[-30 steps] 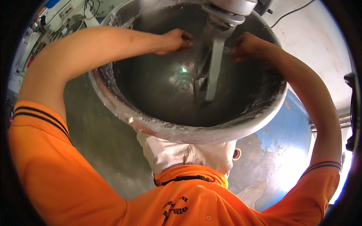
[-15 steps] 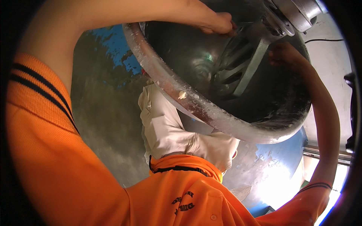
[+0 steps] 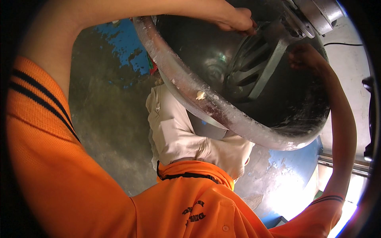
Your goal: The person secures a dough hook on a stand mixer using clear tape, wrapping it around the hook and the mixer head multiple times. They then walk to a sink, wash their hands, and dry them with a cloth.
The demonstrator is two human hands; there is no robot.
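Note:
A large metal mixing bowl is tilted in front of me, its thick rim smeared with white residue. Inside it hangs a flat mixer beater with slanted bars. My left hand reaches over the rim to the beater's upper left edge, its fingers closed; whatever is between them is hidden. On the beater's other side, my right hand is curled in shadow, close to the upper end of the thick bar. I cannot make out what its fingers hold.
Above the beater is the metal mixer head. A pale crumb sticks to the bowl's rim. The floor has worn blue paint. A black cable runs along the pale wall at the right.
The view has shifted a little, so the bowl and beater appear slightly further right. Both hands stay at the beater, still closed.

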